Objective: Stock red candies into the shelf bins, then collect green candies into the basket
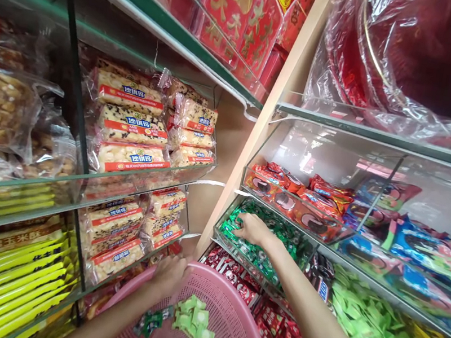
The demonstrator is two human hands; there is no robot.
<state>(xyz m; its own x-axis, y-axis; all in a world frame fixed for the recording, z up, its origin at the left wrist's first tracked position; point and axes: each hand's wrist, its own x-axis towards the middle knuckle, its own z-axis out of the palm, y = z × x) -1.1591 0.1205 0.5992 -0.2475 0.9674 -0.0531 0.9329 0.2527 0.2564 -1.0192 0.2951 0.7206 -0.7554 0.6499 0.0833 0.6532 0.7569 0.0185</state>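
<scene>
My left hand (170,275) is closed around the far rim of a pink plastic basket (246,323). Inside it lie light green wrapped candies (195,319) and a few dark green wrapped candies (150,321). My right hand (253,229) reaches into a clear shelf bin of dark green wrapped candies (281,252). Its fingers are bent down at the left part of the pile; whether a candy is between them cannot be made out.
Glass shelves on the left hold packaged sachima bars (136,126) and yellow packets (15,278). Red snack packs (324,193) and blue packs (431,247) sit above the candy bin. Light green candies (372,323) fill a bin at right. A wooden post (248,155) divides the shelves.
</scene>
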